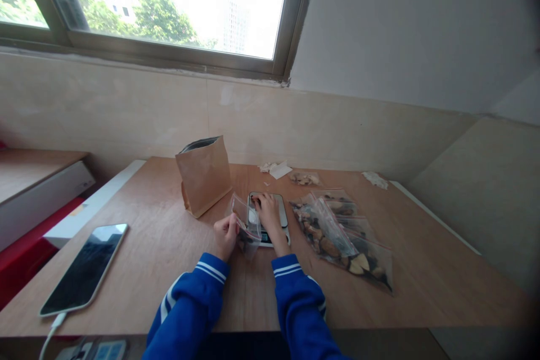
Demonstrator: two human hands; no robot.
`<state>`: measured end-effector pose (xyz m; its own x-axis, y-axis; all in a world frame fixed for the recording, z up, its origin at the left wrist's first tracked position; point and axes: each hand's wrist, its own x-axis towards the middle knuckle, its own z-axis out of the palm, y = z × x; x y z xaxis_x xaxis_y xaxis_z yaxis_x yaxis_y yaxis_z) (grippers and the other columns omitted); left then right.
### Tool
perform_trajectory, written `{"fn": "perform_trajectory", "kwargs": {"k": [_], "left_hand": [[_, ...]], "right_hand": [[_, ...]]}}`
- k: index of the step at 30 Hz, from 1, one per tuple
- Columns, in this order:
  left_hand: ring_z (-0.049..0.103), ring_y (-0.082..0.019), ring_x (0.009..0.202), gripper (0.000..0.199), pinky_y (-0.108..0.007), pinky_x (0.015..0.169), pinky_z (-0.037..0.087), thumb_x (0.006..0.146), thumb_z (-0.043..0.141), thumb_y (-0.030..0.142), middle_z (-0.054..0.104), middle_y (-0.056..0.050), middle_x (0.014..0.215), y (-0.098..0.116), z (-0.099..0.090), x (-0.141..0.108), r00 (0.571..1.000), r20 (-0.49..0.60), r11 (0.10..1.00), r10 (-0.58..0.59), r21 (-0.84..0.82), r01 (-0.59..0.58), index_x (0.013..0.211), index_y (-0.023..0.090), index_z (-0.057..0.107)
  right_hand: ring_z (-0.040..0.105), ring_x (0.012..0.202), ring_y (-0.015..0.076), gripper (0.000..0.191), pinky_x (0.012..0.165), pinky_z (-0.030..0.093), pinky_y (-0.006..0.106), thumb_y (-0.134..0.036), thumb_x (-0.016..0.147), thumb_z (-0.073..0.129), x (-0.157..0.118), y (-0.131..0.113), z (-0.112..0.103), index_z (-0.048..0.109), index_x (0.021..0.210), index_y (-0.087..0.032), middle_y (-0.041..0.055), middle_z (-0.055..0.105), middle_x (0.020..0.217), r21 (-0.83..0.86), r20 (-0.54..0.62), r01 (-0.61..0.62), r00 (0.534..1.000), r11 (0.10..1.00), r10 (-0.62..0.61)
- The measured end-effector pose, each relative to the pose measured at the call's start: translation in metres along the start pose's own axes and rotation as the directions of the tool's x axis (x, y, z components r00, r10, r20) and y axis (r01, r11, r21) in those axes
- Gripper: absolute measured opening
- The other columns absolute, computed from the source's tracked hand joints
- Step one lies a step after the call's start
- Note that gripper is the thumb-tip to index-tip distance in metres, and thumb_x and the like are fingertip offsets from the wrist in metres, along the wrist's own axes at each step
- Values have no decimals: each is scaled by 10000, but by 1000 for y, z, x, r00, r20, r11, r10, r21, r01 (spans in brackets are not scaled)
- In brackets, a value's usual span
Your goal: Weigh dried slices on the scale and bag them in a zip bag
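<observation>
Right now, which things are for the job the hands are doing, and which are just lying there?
For the job:
small clear bag, in the left hand
scale, under the right hand
probably the filled bags and brown paper bag

Just lying about, it seems:
phone
white scraps near the wall

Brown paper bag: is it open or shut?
Open. The brown paper bag stands with its top edges apart, showing the dark inside.

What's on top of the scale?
The right hand is over the scale, with something small and dark by its fingers. A clear bag, held by the left hand, overlaps one side. Anything under the right hand is covered.
</observation>
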<state>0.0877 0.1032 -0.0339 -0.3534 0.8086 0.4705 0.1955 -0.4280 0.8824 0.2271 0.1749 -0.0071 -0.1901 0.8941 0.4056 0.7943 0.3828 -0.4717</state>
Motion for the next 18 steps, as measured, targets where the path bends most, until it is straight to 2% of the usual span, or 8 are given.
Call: {"fn": "perform_trajectory", "kwargs": {"k": [4, 10, 14, 18], "left_hand": [[412, -100, 400, 575, -247, 456, 320, 934, 440, 483, 434, 23, 410, -3, 0, 0, 1000, 4, 1000, -2, -1, 2, 432, 204, 402], [424, -101, 401, 587, -249, 461, 322, 931, 445, 490, 446, 18, 408, -6, 0, 0, 1000, 2, 1000, -5, 8, 5, 422, 201, 397], [426, -103, 402, 587, -249, 459, 328, 931, 440, 497, 453, 15, 408, -5, 0, 0, 1000, -7, 1000, -12, 3, 12, 425, 202, 402], [424, -103, 405, 588, -248, 458, 328, 929, 429, 506, 458, 12, 410, -2, 0, 0, 1000, -6, 1000, 2, 14, -1, 426, 202, 404]], "right_hand": [[606, 1011, 249, 205, 915, 434, 392, -159, 897, 508, -3, -6, -9, 697, 971, -189, 109, 696, 1008, 56, -44, -31, 998, 998, 34], [647, 888, 186, 207, 800, 490, 300, -239, 897, 511, 6, -41, -45, 677, 1003, -176, 73, 719, 1004, 415, -128, 20, 991, 909, 37], [647, 874, 164, 218, 783, 493, 276, -274, 909, 503, 5, -65, -63, 674, 1022, -200, 51, 717, 1014, 487, -55, 41, 998, 873, -16], [644, 842, 163, 231, 776, 489, 287, -283, 920, 483, -6, -71, -70, 677, 1024, -211, 43, 719, 1014, 462, 37, 34, 998, 886, -58]]}}
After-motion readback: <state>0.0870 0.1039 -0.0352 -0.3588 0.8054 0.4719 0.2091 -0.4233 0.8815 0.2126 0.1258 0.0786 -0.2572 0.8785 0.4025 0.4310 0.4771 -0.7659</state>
